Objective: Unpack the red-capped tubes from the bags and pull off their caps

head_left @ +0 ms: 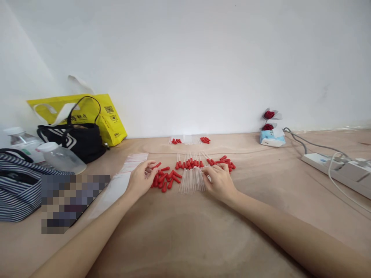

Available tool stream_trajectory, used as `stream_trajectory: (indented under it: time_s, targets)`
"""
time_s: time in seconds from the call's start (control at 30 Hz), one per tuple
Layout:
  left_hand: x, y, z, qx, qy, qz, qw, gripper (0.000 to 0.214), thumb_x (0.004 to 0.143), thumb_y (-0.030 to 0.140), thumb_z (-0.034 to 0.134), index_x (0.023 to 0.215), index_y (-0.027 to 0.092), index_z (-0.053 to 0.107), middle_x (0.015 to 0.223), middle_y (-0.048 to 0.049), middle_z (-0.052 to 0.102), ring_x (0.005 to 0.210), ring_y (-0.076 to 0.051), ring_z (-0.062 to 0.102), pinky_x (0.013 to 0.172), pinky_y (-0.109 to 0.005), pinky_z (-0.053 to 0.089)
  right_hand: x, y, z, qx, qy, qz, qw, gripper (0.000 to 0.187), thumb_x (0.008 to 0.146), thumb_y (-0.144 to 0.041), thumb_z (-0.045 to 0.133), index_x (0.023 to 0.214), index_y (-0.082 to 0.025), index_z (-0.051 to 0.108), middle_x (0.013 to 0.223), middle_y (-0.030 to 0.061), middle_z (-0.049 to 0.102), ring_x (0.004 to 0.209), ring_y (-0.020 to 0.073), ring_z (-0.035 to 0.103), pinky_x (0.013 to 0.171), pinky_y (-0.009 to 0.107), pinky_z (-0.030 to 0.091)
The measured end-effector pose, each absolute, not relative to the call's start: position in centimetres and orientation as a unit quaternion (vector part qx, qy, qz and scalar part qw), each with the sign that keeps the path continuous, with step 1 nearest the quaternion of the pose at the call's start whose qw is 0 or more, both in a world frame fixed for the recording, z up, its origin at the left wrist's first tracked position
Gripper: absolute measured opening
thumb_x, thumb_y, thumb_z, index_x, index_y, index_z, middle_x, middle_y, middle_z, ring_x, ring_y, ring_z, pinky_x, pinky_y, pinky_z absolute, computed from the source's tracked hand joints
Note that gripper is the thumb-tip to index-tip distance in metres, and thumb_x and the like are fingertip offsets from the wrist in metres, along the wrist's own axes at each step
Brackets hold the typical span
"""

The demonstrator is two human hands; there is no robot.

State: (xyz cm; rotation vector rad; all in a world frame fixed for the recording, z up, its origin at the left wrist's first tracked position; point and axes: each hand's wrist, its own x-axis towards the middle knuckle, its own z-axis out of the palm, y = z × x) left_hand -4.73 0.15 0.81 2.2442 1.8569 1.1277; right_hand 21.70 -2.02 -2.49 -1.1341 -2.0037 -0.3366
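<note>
Loose red rubber bulbs (166, 180) lie in a pile on the wooden table. My left hand (142, 178) rests at the pile's left edge, fingers curled and pinching one red bulb (157, 165). A row of clear thin pipette tubes (191, 178), some capped with red bulbs (189, 163), lies in the middle. At the right edge of that row my right hand (219, 180) has its fingers closed on a clear tube. More red bulbs (227, 161) lie just beyond my right hand.
Clear zip bags (123, 178) lie left of the pile. Bagged pipettes (189, 140) sit by the wall. A black bag (77, 141), yellow bag (106, 116), bottles (60, 156) and striped bag (17, 187) crowd the left. A tissue pack (271, 138) and power strip (339, 168) are at right.
</note>
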Motion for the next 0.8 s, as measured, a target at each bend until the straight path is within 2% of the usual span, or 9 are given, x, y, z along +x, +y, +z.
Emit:
stream_trajectory:
  time_s: [0.23, 0.37, 0.53, 0.63, 0.8]
  targets:
    - [-5.6, 0.9, 0.0, 0.71, 0.619, 0.319, 0.107, 0.03, 0.07, 0.045, 0.05, 0.081, 0.018, 0.055, 0.075, -0.001, 0.063, 0.068, -0.015, 0.056, 0.06, -0.024, 0.043, 19.4, -0.9, -2.8, -0.451, -0.8, -0.197, 0.344, 0.016, 0.076, -0.012, 0.046, 0.065, -0.016, 0.057, 0.062, 0.0015, 0.061, 0.067, 0.0139, 0.048, 0.073, 0.033, 0.021]
    - [-5.1, 1.4, 0.6, 0.701, 0.635, 0.316, 0.076, 0.033, 0.072, 0.048, 0.046, 0.082, 0.019, 0.057, 0.078, -0.0024, 0.064, 0.072, -0.017, 0.055, 0.064, -0.026, 0.042, 19.0, -1.3, -2.6, -0.451, -0.816, -0.185, 0.311, 0.018, 0.079, -0.022, 0.047, 0.066, -0.017, 0.058, 0.067, 0.0029, 0.062, 0.072, 0.0161, 0.047, 0.072, 0.036, 0.021]
    - [-2.9, 3.3, 1.9, 0.726, 0.656, 0.208, -0.008, 0.032, 0.071, 0.049, 0.046, 0.077, 0.024, 0.064, 0.095, -0.005, 0.062, 0.096, -0.025, 0.051, 0.08, -0.038, 0.037, 18.8, -1.9, -2.3, -0.46, -0.83, -0.163, 0.269, 0.027, 0.081, -0.037, 0.046, 0.072, -0.016, 0.06, 0.076, 0.0063, 0.062, 0.079, 0.0194, 0.046, 0.074, 0.04, 0.021]
    - [-1.0, 4.8, 2.1, 0.726, 0.67, 0.152, -0.016, 0.029, 0.067, 0.049, 0.05, 0.07, 0.025, 0.067, 0.101, -0.0064, 0.06, 0.105, -0.03, 0.045, 0.087, -0.046, 0.031, 18.8, -2.0, -2.3, -0.458, -0.837, -0.152, 0.257, 0.033, 0.08, -0.045, 0.045, 0.076, -0.016, 0.06, 0.08, 0.007, 0.061, 0.081, 0.0201, 0.045, 0.077, 0.042, 0.022]
    - [0.9, 7.4, 1.7, 0.72, 0.681, 0.133, 0.02, 0.029, 0.054, 0.046, 0.06, 0.053, 0.017, 0.064, 0.081, -0.0155, 0.064, 0.098, -0.041, 0.048, 0.079, -0.053, 0.033, 19.1, -2.1, -2.2, -0.448, -0.847, -0.141, 0.249, 0.043, 0.076, -0.057, 0.044, 0.08, -0.016, 0.06, 0.083, 0.0074, 0.058, 0.083, 0.0206, 0.044, 0.08, 0.045, 0.021]
